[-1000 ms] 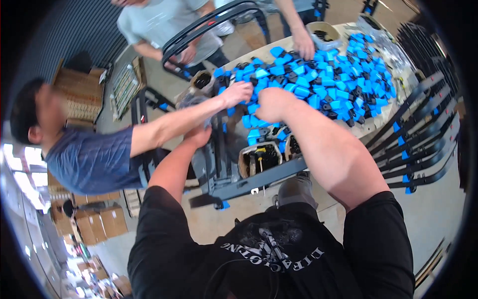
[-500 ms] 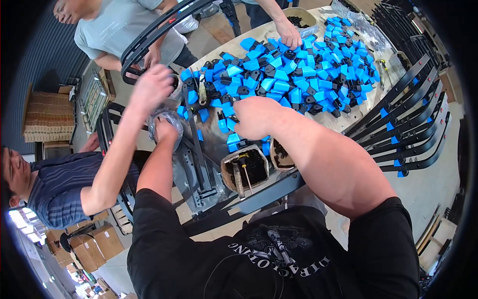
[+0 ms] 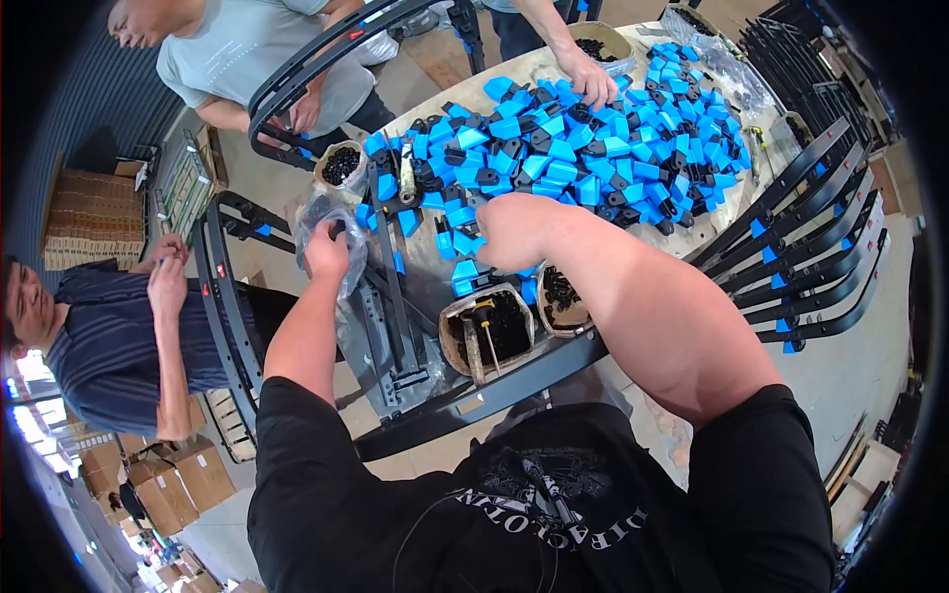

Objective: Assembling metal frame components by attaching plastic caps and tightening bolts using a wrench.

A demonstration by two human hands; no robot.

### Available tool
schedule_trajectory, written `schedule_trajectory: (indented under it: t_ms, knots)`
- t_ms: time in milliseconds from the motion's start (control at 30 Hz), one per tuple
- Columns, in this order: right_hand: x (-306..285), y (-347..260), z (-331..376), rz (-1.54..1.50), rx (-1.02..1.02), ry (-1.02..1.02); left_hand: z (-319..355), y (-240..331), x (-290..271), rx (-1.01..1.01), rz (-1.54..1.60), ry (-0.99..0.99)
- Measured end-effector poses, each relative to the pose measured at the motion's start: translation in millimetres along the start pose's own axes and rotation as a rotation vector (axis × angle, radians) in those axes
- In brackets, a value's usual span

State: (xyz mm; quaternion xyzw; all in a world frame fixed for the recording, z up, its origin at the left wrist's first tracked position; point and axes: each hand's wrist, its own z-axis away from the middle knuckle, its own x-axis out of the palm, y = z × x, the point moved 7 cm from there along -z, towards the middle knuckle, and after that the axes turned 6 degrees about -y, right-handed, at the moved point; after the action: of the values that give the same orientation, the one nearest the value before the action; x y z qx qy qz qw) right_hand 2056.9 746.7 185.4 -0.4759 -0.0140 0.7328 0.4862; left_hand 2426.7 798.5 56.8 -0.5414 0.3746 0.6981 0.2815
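Table: pale board (image 3: 698, 235), worn, in a workshop with concrete floor (image 3: 840, 381) and stacked cartons (image 3: 94, 222).
Left fingers: bent at the plastic bag (image 3: 314, 219), a small dark piece (image 3: 338, 229) by the fingertips; from where I stand I cannot tell whether it is gripped. Left hand (image 3: 326, 253) sits beyond the table's left end.
Right fingers: curled downward and mostly hidden by the right hand (image 3: 509, 229); whether they grip anything I cannot tell.
Blue caps: heaped over the table, many with black parts; the pile (image 3: 588, 188) reaches up to the right hand.
Near tub: yellow-handled screwdriver (image 3: 482, 314) standing among black bits; tub (image 3: 450, 348) beside a second tub (image 3: 568, 326).
Bar: black bar (image 3: 484, 397) across the table's near side.
Frames: curved black frames (image 3: 835, 324) in a row, right.
Co-workers: a hand (image 3: 590, 81) on the pile's far side; a person in a striped shirt (image 3: 124, 346), left, hands together; another in a grey shirt (image 3: 242, 54) behind a frame.
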Motion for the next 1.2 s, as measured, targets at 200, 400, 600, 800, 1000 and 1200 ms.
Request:
schedule_trajectory:
  t_ms: [200,400,600,800,1000,1200]
  knots:
    - [4,9,-6,0.001,-0.001,0.004,55,77,-80,0.206,0.151,0.28]
    - [8,13,-10,0.081,-0.023,-0.03,164,168,-128,0.399,0.812,0.003]
    - [2,6,-12,0.14,-0.099,0.034,313,189,-188,0.655,0.697,-0.035]
    - [-1,-4,-6,0.125,-0.128,0.049,348,170,-177,0.53,0.61,-0.064]
    - [3,-1,-7,0.127,-0.091,0.011,358,180,-171,0.516,0.598,-0.108]
    - [0,-1,-8,0.098,-0.103,0.034,355,170,-163,0.429,0.646,-0.169]
